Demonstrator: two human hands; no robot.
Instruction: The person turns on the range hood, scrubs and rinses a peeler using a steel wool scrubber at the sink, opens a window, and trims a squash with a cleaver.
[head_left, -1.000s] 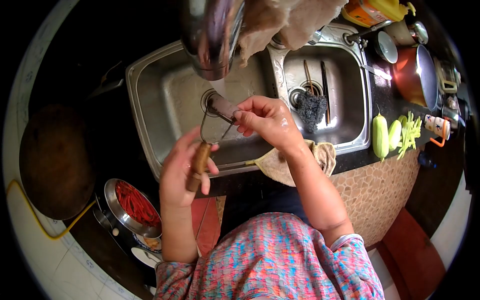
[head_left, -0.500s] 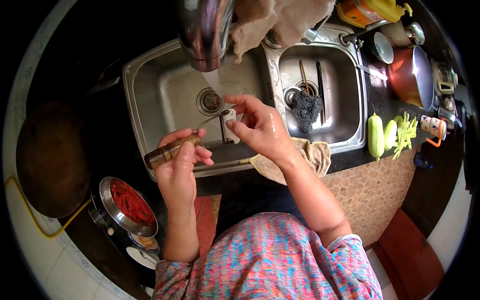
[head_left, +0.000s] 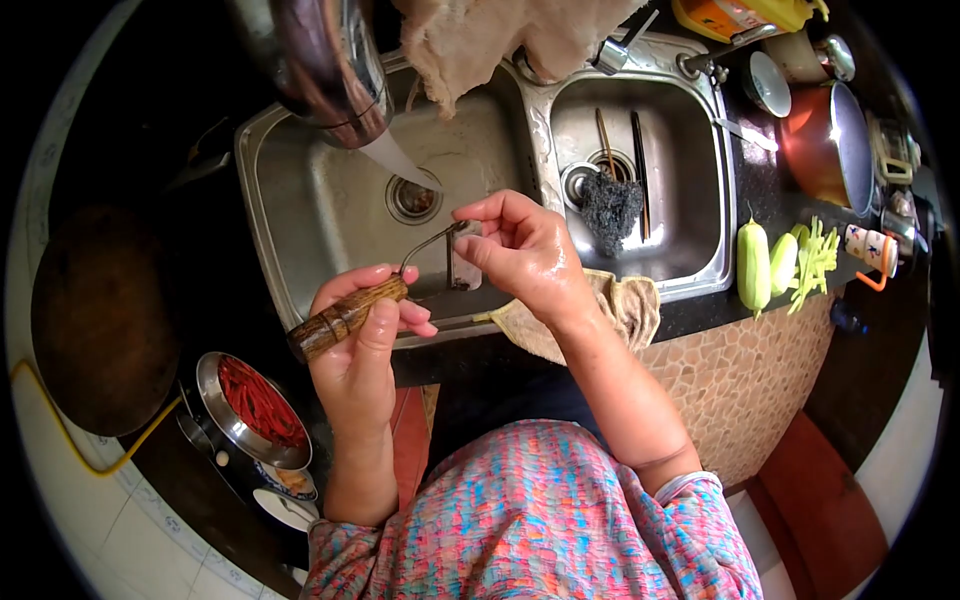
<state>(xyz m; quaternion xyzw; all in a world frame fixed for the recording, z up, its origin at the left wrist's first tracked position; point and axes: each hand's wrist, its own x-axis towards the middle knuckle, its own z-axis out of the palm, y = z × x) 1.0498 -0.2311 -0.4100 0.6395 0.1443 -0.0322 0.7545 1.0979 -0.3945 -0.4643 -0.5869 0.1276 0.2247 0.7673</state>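
Observation:
My left hand (head_left: pixel 360 340) grips the brown wooden handle of a peeler (head_left: pixel 345 318), fingers wrapped round it. The peeler's bent metal frame reaches right to its blade, which my wet right hand (head_left: pixel 525 250) pinches between thumb and fingers. Both hands are over the near part of the left basin of a steel sink (head_left: pixel 330 170). Water runs from a faucet (head_left: pixel 345 105) above, beyond the peeler and near the drain (head_left: pixel 413 197).
The right basin holds a dark mesh scrubber (head_left: pixel 610 212) and chopsticks (head_left: pixel 641 175). A cloth (head_left: pixel 535 322) hangs at the front edge. Green vegetables (head_left: pixel 754 266) and a pot (head_left: pixel 825 150) stand right; a bowl of red peppers (head_left: pixel 255 410) is lower left.
The peeler has turned from upright to slanting, its handle now pointing lower left, and my left fingers have closed round it. The faucet and water stream appear farther left in view.

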